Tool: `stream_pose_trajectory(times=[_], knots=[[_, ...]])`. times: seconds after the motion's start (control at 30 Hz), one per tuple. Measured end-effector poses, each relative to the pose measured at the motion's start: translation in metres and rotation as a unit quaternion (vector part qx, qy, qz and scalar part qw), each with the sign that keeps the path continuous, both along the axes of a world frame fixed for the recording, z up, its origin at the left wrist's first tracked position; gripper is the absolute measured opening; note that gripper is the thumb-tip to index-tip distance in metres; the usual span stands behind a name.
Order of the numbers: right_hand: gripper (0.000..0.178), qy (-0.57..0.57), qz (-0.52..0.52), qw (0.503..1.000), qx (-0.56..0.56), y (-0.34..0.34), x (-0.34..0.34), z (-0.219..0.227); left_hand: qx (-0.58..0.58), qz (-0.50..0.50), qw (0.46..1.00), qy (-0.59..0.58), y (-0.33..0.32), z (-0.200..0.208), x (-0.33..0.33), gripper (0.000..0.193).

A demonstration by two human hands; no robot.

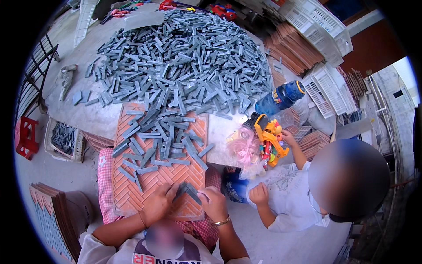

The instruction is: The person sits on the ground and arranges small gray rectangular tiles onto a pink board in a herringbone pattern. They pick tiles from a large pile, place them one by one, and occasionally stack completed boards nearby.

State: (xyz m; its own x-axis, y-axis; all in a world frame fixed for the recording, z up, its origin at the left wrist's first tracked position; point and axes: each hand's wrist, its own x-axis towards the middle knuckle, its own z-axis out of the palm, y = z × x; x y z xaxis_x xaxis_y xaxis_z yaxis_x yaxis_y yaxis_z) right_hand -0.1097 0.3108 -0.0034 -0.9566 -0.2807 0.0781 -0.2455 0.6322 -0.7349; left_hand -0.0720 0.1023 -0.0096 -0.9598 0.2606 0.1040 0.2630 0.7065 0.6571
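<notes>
Slim, straight-edged grey strip tiles [192, 192] meet in a chevron, down on the lower part of the ridged orange herringbone tray [128, 194]! The left hand [159, 201] curls in at their left side, the right hand [214, 203] at their right, fingers bent; whether they pinch or merely press, I can't tell. These strips look darker than the loose tiles [169, 147] strewn above them. Pink checked cloth [105, 176] shows beneath; beyond, a great tile heap [184, 57], and a blue bottle [278, 98] near its edge.

Tile strips [187, 61]: looked ceramic, matt. Tray [127, 198]: looked plastic, ridged. Bottle [280, 98]: looked glossy plastic. Checked cover [105, 178]: was cloth. Bracelet [222, 221]: shone, metallic.
</notes>
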Motion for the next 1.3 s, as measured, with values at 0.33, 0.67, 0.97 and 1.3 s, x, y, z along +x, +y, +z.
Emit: stream_pose_trajectory(times=[0.33,0.67,0.97,1.3], knots=[[0.019,0.024,0.012,0.999,0.034,-0.009,0.003,0.006,-0.02,-0.026,0.999,-0.035,-0.001,0.006,-0.004,0.052],[0.016,0.032,-0.021,0.999,0.011,0.001,0.012,-0.007,0.009,-0.035,0.998,-0.044,-0.007,0.023,-0.008,0.042],[0.018,0.075,-0.036,0.995,0.057,-0.017,-0.041,0.02,-0.018,-0.124,0.99,0.068,-0.032,0.018,-0.043,0.032],[0.022,-0.157,-0.087,0.973,-0.142,0.002,-0.054,-0.019,-0.132,0.0,0.979,0.154,-0.013,-0.002,-0.089,0.021]])
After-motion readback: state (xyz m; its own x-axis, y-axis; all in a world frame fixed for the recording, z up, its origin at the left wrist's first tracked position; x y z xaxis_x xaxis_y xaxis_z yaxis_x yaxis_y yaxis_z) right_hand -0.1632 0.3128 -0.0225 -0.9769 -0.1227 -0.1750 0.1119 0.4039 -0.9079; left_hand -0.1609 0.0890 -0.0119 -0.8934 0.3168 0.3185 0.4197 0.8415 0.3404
